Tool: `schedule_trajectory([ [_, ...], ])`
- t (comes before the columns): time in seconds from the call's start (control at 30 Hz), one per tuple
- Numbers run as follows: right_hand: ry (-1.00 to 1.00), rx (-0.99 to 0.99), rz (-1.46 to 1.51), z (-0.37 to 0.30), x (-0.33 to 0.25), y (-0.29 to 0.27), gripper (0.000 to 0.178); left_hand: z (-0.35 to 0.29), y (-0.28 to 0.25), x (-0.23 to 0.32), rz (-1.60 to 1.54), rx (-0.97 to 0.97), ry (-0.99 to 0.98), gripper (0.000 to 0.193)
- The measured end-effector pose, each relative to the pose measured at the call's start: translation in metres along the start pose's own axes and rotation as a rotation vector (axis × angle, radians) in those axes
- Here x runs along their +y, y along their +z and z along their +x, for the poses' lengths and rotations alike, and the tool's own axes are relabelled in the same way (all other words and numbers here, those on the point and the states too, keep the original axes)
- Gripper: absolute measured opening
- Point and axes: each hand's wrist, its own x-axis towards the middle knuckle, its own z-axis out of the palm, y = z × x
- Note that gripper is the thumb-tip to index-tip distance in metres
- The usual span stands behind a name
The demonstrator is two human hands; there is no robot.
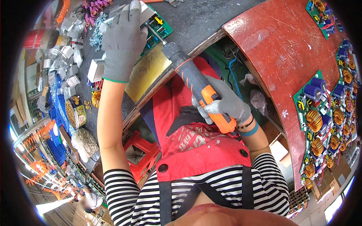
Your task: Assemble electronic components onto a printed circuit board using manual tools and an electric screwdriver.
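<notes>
My left hand [122,39], in a grey knit glove, presses down on a silver heatsink on a green circuit board [160,28] at the bench's near edge. My right hand [222,103], also gloved, grips an orange and grey electric screwdriver [196,83]. Its bit points up-left and meets the board just right of my left hand. A yellow-brass sheet [145,71] lies under the board.
Loose silver heatsinks [69,56] are heaped at the left, beside a round tin of small parts [75,111]. A red board [286,56] at the right carries several green circuit boards with copper coils [320,116]. A red stool [141,154] stands below the bench.
</notes>
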Motion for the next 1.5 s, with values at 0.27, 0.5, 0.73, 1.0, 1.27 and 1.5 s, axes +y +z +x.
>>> schedule_trajectory([
  [0.27,0.029,-0.020,0.000,0.0008,-0.0022,-0.0004,0.048,0.0003,-0.0006,0.0010,0.024,-0.037,-0.027,0.063],
  [0.5,-0.003,-0.003,-0.069,0.0016,-0.0011,0.0029,0.049,0.0020,-0.0010,-0.0014,-0.002,-0.031,0.003,0.062],
  [0.73,0.012,0.043,-0.220,0.0025,-0.0046,0.0070,0.045,0.0025,-0.0039,-0.0001,-0.016,-0.066,-0.012,0.063],
  [1.0,0.016,0.021,-0.082,0.0027,-0.0018,0.0050,0.044,0.0024,0.0014,-0.0045,-0.034,-0.008,0.025,0.064],
  [1.27,0.035,0.000,-0.112,0.0032,-0.0027,0.0026,0.042,0.0002,0.0041,-0.0047,-0.046,0.032,0.032,0.065],
  [1.5,-0.020,0.019,-0.126,0.0017,-0.0002,0.0050,0.040,0.0001,0.0031,-0.0040,-0.041,-0.007,0.011,0.066],
])
